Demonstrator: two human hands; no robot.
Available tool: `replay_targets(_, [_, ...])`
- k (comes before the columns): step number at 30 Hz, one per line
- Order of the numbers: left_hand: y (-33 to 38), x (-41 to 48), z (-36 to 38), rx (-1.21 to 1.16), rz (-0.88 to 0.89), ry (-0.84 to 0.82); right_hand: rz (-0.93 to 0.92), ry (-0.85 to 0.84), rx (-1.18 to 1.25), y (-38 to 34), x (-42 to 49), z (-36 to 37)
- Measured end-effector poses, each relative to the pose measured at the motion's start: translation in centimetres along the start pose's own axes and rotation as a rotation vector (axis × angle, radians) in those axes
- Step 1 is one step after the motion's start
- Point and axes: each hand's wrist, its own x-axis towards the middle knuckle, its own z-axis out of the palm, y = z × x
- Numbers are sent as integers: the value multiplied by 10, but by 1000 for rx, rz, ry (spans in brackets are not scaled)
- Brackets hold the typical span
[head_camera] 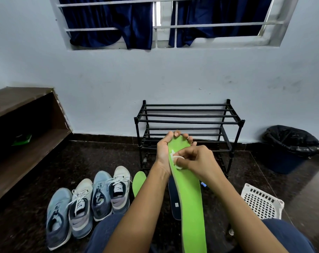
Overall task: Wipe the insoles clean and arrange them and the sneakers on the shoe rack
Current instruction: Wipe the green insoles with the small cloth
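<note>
Seated on the floor, a person curls the left hand round the toe of a green insole while the right hand pinches a white wipe against it. Four sneakers bearing swoosh logos sit left of the black shoe rack; any tongue lettering is unreadable.

A room in a home: a pale blue painted wall with a barred window and dark blue curtains at 12 o'clock, a dark speckled stone floor, a wooden shelf unit at 9, a black shoe rack at the wall, worn sneakers at 7, a bag-lined bin at 3
</note>
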Motion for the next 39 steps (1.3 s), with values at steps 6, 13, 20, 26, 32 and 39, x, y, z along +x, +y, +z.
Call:
replay_targets(6, [-4, 2, 3, 22, 31, -14, 10, 106, 1, 6, 5, 2])
replay_targets(13, [-10, 0, 1, 90, -28, -8, -58, 296, -120, 12, 14, 5])
replay_targets(20, [-11, 0, 0, 117, -40, 13, -74, 406, -196, 10, 17, 5])
replay_targets(26, [0, 0, 1, 2, 18, -13, 12, 22, 22, 4, 0, 3])
replay_targets(32, [-4, 5, 0, -4, 53, -8, 35, 54, 35, 5, -1, 4])
replay_targets(39, [-12, 1, 2, 40, 1, 2, -35, 267, -118, 10, 12, 7])
